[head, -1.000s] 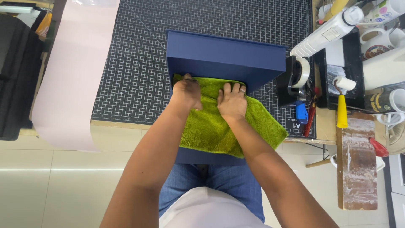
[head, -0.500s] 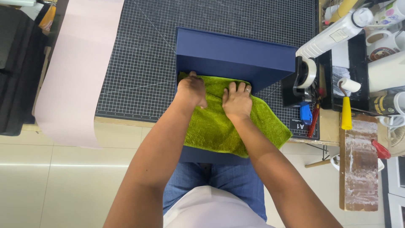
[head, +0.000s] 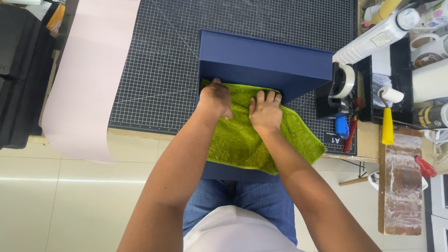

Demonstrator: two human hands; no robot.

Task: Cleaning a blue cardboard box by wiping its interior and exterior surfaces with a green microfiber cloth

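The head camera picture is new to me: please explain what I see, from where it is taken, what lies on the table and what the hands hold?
There is no machine here. A person wears a camera on the head, so the picture looks straight down at their own two arms, their lap and the table edge.

The left hand and the right hand both press flat on a green towel. The towel lies over a dark blue box, which is open toward the person and rests on a black cutting mat with a white grid. The towel's near part hangs past the table edge. Neither hand grips anything; the fingers lie spread on the cloth.

To the left lies a long strip of pale pink paper. To the right are a tape dispenser, a small roller with a yellow handle and some mugs.
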